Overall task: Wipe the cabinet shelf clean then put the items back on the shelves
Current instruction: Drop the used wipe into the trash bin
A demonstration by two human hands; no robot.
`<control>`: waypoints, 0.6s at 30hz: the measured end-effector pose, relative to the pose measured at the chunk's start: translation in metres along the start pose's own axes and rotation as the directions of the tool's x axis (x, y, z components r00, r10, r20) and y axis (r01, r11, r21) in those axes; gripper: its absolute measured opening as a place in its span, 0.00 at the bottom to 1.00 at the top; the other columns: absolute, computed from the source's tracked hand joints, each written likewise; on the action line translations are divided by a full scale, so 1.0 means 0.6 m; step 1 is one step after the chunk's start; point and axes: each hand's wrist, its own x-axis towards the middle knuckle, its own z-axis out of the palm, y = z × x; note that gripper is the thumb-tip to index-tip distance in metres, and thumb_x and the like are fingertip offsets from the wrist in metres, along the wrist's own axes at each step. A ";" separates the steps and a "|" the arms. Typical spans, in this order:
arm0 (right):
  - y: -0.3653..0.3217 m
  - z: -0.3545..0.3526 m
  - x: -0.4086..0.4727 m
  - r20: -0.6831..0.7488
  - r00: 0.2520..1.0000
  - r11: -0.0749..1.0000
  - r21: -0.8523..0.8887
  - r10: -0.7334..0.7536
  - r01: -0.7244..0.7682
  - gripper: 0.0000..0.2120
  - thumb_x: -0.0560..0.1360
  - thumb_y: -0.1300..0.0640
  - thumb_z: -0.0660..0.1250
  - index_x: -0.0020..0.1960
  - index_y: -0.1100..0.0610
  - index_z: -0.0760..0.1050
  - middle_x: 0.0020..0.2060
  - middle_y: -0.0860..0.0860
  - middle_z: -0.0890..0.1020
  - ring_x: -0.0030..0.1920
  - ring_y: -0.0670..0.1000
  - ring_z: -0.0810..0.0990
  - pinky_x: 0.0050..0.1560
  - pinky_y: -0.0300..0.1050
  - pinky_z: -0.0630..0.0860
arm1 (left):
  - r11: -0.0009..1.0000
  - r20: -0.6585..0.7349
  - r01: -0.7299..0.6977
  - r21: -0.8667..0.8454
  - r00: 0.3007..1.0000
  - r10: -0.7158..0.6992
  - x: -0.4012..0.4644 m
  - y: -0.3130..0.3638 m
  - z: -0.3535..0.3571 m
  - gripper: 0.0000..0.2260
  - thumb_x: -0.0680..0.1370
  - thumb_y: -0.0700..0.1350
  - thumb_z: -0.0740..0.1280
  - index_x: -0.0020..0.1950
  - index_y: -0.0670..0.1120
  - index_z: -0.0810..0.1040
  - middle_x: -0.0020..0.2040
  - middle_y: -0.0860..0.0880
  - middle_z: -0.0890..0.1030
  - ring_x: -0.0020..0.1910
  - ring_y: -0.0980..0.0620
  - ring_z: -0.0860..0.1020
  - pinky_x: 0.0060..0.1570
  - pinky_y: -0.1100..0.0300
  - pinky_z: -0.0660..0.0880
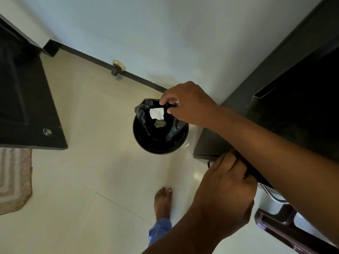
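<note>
My right hand (185, 102) reaches over the black bin (160, 133) on the floor (91, 162), thumb and forefinger pinching the rim of the black bin bag (145, 110) that lines it. A white tissue (156, 113) shows just below my fingers, over the bag's mouth; I cannot tell whether it hangs from my hand or lies loose. A small greenish scrap (160, 123) sits deeper inside.

My left hand (225, 195) curls its fingers round the edge of the dark cabinet door (256, 176) on my right, under my right forearm. The cabinet (302, 107) itself is dark inside, and its shelves are not visible.

The bin stands in the floor's corner, near the dark skirting (88, 55) with a doorstop (117, 67). A dark door (27, 107) fills the left side, a striped mat (14, 180) below it. My bare foot (163, 202) stands behind the bin, and a brown plastic chair (286, 228) is at lower right.
</note>
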 end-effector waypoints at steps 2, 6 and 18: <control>0.002 -0.015 -0.019 -0.081 0.997 0.999 0.034 -0.002 0.004 0.11 0.75 0.59 0.75 0.56 0.50 0.86 0.53 0.48 0.87 0.53 0.48 0.85 0.57 0.50 0.82 | 0.999 0.008 0.007 -0.035 1.000 -0.007 0.004 0.001 0.003 0.14 0.78 0.46 0.66 0.61 0.44 0.83 0.65 0.45 0.80 0.68 0.47 0.71 0.73 0.56 0.66; 0.003 -0.048 -0.072 -0.223 0.975 0.993 0.117 0.012 0.015 0.11 0.75 0.58 0.76 0.56 0.50 0.85 0.50 0.41 0.86 0.49 0.43 0.85 0.54 0.44 0.84 | 0.999 0.041 0.020 -0.037 0.999 -0.019 0.019 -0.001 0.004 0.15 0.77 0.45 0.65 0.63 0.44 0.82 0.66 0.45 0.79 0.69 0.45 0.72 0.73 0.55 0.65; 0.064 -0.045 -0.387 -0.633 0.716 0.955 0.160 0.294 -0.250 0.09 0.80 0.57 0.71 0.58 0.55 0.86 0.50 0.50 0.88 0.49 0.47 0.86 0.56 0.36 0.79 | 0.995 0.005 -0.100 -0.011 0.995 0.100 0.084 0.010 -0.016 0.17 0.77 0.43 0.71 0.66 0.44 0.80 0.64 0.45 0.82 0.67 0.44 0.76 0.67 0.50 0.74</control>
